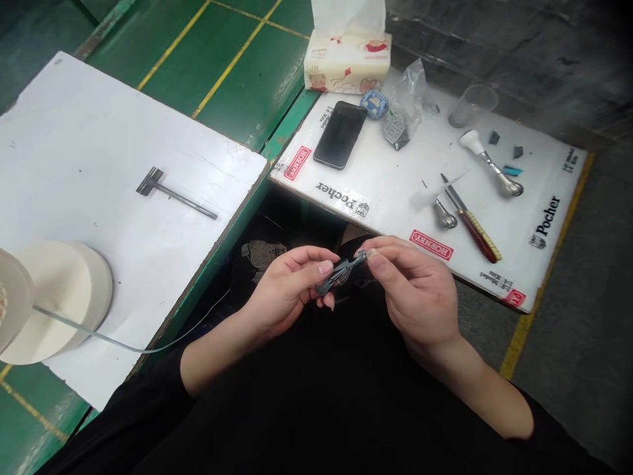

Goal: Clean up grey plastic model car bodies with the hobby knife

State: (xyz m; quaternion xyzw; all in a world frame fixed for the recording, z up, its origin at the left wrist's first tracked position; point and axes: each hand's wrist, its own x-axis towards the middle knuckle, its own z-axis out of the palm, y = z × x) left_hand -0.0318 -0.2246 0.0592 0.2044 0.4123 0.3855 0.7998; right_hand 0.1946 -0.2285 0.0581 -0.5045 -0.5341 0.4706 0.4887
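Above my lap, a small dark grey part with an open, frame-like shape is held between both hands. My left hand pinches its left end between thumb and fingers. At its right end, the thumb and fingers of my right hand close on the tip. The part's exact kind does not show, and my fingers cover both ends. Nearest to my right hand on the board lie a knife with a reddish-brown and yellow handle and a small metal tool with a rounded end.
A white board printed "Pocher" holds a phone, a tissue pack, a plastic bag, a clear cup and a metal-ended tool. Left, a T-shaped dark tool lies on a white sheet beside a round cream object.
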